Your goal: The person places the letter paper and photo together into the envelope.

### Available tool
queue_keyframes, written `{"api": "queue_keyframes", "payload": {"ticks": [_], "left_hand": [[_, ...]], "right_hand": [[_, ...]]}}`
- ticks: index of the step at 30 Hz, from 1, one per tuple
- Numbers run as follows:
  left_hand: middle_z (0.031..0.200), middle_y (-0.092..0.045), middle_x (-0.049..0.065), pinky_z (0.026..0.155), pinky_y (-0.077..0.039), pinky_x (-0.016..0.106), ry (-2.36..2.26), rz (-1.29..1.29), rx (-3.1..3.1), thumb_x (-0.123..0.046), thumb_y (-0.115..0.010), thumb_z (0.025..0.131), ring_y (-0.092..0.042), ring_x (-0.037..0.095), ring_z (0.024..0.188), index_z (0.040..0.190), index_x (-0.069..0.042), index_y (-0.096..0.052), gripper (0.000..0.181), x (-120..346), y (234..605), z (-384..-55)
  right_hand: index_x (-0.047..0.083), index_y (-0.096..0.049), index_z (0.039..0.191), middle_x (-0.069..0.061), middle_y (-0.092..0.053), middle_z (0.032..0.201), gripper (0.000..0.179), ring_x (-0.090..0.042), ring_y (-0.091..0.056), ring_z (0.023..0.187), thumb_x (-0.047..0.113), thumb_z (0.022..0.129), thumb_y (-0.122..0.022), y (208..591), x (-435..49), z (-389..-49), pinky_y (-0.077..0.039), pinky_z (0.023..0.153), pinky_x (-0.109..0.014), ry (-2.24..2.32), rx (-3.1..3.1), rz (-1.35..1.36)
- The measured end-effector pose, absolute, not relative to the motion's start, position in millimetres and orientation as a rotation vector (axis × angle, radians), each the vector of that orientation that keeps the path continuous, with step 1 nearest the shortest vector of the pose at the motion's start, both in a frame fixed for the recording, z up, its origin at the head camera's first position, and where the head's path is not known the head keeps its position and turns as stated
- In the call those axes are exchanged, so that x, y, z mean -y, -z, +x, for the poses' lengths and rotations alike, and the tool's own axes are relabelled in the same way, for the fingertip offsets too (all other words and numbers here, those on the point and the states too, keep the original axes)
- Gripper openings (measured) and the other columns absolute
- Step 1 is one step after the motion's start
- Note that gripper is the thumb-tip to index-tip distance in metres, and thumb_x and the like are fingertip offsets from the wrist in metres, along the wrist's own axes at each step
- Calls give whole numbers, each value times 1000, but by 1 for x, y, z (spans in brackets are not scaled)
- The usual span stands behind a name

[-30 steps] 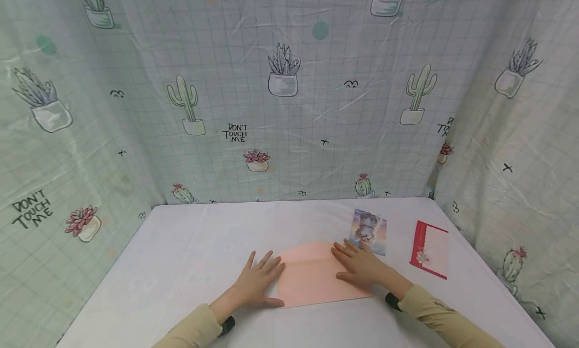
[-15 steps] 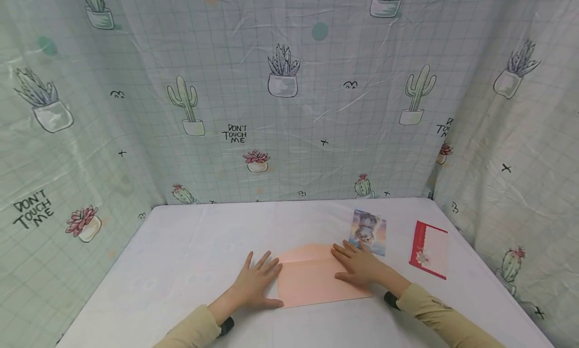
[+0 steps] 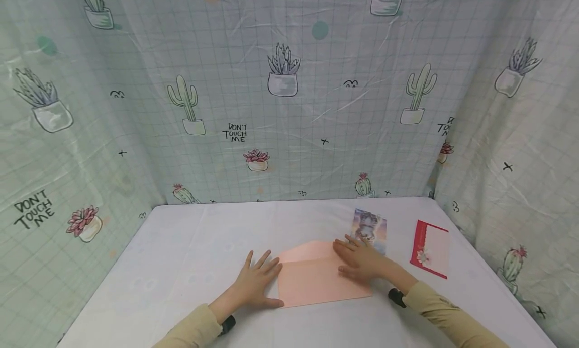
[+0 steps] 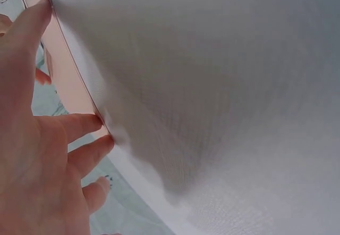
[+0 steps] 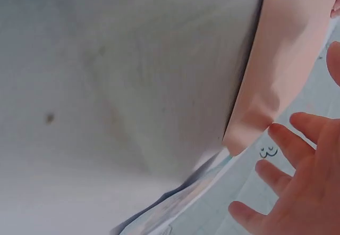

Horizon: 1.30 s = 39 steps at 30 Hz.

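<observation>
A peach-pink envelope (image 3: 312,282) lies on the white table with its pointed flap spread toward the back. My left hand (image 3: 257,282) is at its left side, fingers spread; in the left wrist view the thumb and fingertips (image 4: 101,139) touch the envelope's edge. Over the right part of the envelope is my right hand (image 3: 362,261), fingers extended. In the right wrist view these fingers (image 5: 289,142) appear just above the envelope (image 5: 276,59). A picture card (image 3: 371,227) with a blue and orange print lies behind the right hand, which partly covers it.
A red and pink card (image 3: 429,250) with a white flower lies near the table's right edge. The white table (image 3: 190,247) is enclosed by a cactus-print curtain (image 3: 289,116) at the back and both sides.
My right hand has shifted slightly to the right and appears a little raised from the envelope. The left hand and the cards stay where they were.
</observation>
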<state>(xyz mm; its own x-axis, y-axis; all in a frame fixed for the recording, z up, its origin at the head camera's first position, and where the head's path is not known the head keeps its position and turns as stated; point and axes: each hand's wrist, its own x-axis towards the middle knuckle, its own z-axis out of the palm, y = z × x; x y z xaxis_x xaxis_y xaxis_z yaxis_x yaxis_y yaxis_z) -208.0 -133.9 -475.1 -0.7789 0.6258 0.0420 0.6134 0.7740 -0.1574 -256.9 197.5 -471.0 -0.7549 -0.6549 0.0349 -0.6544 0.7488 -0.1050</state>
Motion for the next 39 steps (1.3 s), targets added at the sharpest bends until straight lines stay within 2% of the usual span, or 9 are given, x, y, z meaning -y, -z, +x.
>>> {"api": "queue_keyframes", "payload": {"ticks": [9,17,23,30,39], "left_hand": [[141,-39,2,100,-22,63,-248,-991,2871,-77,-43,69,-26,30,134,134,-17,-41,89,133,478,-211],[141,-38,2,100,-22,63,-224,-996,2882,-76,-44,70,-26,31,134,134,-16,-40,88,134,477,-210],[141,-38,2,101,-21,62,-258,-995,2877,-77,-42,70,-26,30,134,134,-16,-40,88,133,478,-210],[142,-37,2,102,-21,61,-291,-992,2876,-77,-40,71,-26,29,135,135,-16,-39,89,134,480,-209],[143,-35,2,102,-20,63,-265,-995,2887,-77,-40,71,-25,30,135,136,-17,-38,88,136,483,-209]], "right_hand": [[12,-34,137,-8,-39,140,63,-35,-31,130,45,87,-50,472,-212,-264,-26,99,-60,221,-3049,-1005],[7,-39,134,-13,-46,133,58,-35,-40,123,37,86,-54,472,-229,-275,-30,93,-62,365,-3188,-944],[5,-42,131,-19,-51,125,56,-38,-44,117,33,85,-58,470,-237,-285,-35,86,-62,307,-3297,-866],[2,-47,126,-19,-52,124,54,-39,-44,118,32,83,-60,468,-249,-302,-35,87,-62,253,-3339,-783],[1,-41,130,-21,-44,132,56,-40,-36,123,32,86,-55,466,-268,-323,-31,90,-63,122,-3318,-582]]}}
